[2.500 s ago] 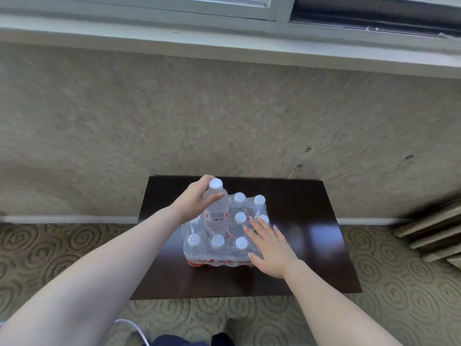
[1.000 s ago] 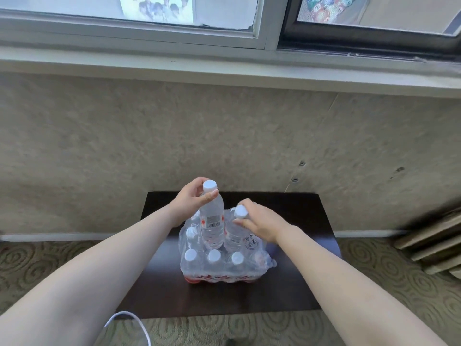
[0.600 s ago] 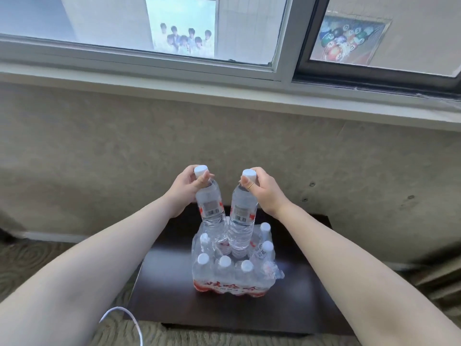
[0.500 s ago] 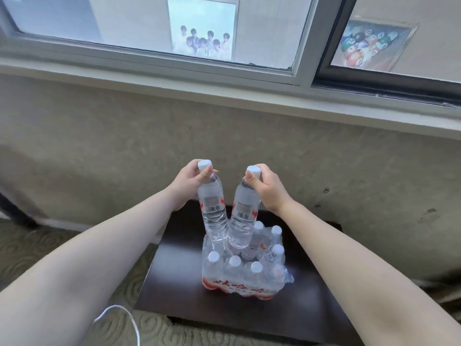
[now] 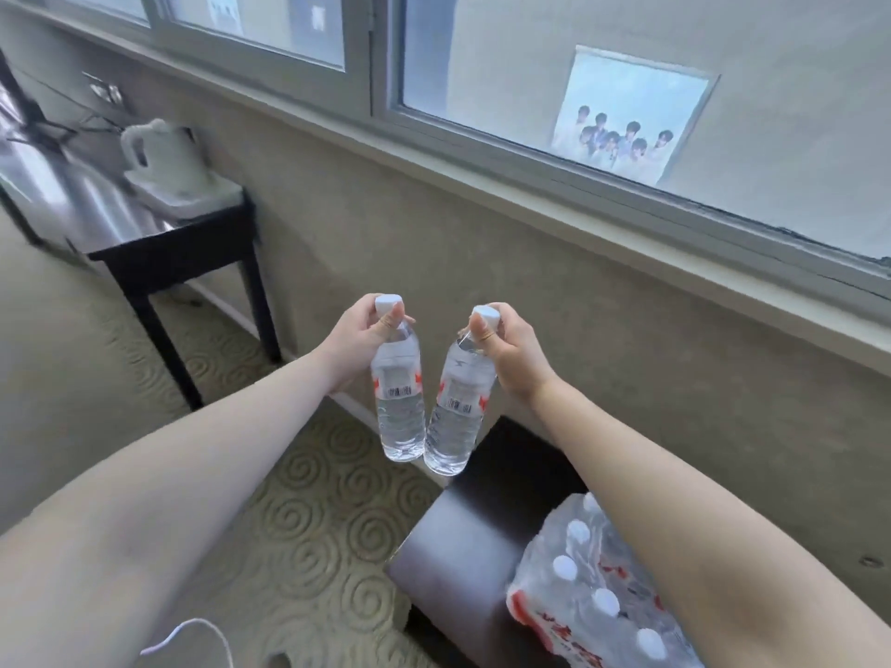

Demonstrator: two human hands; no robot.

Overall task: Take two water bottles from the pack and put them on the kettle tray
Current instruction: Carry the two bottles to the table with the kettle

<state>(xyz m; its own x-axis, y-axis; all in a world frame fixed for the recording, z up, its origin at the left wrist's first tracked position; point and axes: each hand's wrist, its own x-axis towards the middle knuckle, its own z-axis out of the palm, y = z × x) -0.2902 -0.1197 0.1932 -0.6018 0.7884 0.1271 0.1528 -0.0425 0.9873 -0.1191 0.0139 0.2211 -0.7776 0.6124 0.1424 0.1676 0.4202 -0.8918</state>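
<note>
The left hand [image 5: 354,347] is closed around the neck of one water bottle [image 5: 398,400], thumb and fingers pinching just under its white cap, so the bottle hangs upright in the air below the hand. The right hand [image 5: 506,351] grips a second water bottle [image 5: 458,409] the same way, fingers wrapped at the neck and cap, with that bottle tilted a little so its base leans toward the other one. The two bases are just beside each other and may be touching; I cannot tell for certain. Both bottles are clear, with a white and red label and a barcode.

Below the right forearm and nearer the body than the right hand, the shrink-wrapped pack [image 5: 588,600] of bottles sits on a low dark worktop [image 5: 463,537], several white caps showing through the plastic.

Well beyond the left hand, up and to its left, a white kettle [image 5: 161,154] stands on a white kettle tray [image 5: 193,197] at the near end of a taller dark worktop [image 5: 164,253] against the wall. The kettle and tray are blurred. Both held bottles are well apart from that tray, over the swirl-patterned carpet [image 5: 308,523]. A thin white cable [image 5: 193,636] curls near the bottom edge, under the left forearm.
</note>
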